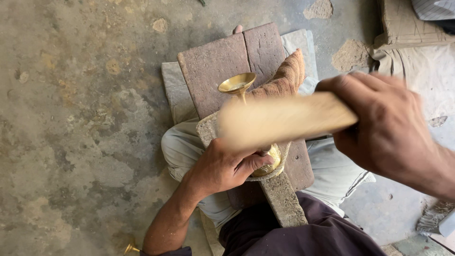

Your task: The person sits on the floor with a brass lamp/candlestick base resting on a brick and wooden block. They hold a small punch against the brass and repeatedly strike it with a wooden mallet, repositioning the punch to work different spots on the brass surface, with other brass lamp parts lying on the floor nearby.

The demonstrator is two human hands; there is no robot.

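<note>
The left hand (222,168) grips the round base of a brass piece (239,85), a small cup on a thin stem, its fingers (253,162) wrapped tight around the lower end so the piece cannot turn or slip. The base sits pressed against a narrow grey block (282,199) that runs down toward the person's lap, and this gives the hand something firm to push against. The cup end points away from the body and stands out over the near edge of two reddish slabs (222,61) laid side by side on the floor (76,123). A brown cloth roll (289,76) lies along the right edge of the slabs, just beside the stem; whether it touches the stem I cannot tell.

The right hand (388,132) is closed around one end of a pale flat wooden tool (279,121), fingers clamped on it. The tool is blurred with motion and crosses over the stem between cup and base, so the far end stays free while the near end is pinned.

A second small brass bit (131,248) lies on the floor near the left elbow, well apart from the slabs. Grey cloth lies at the upper right corner of the view.
</note>
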